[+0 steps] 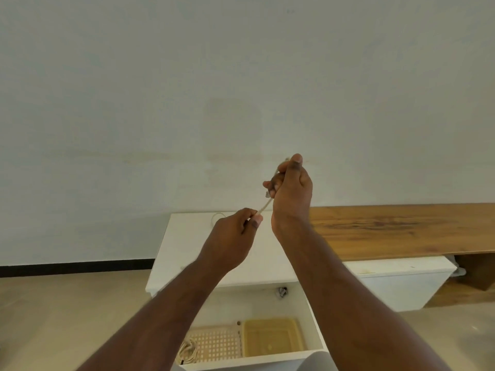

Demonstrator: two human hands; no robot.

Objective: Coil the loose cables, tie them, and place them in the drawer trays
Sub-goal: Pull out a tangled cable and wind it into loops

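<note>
**Pale cable stretched between two hands above the open drawer**

The right hand (292,183) is raised, its fingers curled shut around a thin pale cable (265,206), with the thumb tip pressing the cable's upper end against the forefinger. From under that fist the cable runs down and leftward to the left hand (235,236), where thumb and forefinger pinch it tight; the other fingers are folded into the palm. The short span between the two hands looks taut and straight.

Both hands are held above the white cabinet (184,250), on whose top a loop of the cable shows just behind the left hand. Whether that loop joins the held length cannot be told. Below the cabinet top, the drawer (318,330) stands open. Inside it a perforated cream tray (219,344) sits on the left, with a coiled cable (187,350) lying in its near left corner, and a yellow tray (272,338) touches it on the right. A wooden bench (401,228) extends rightward from the cabinet.
</note>
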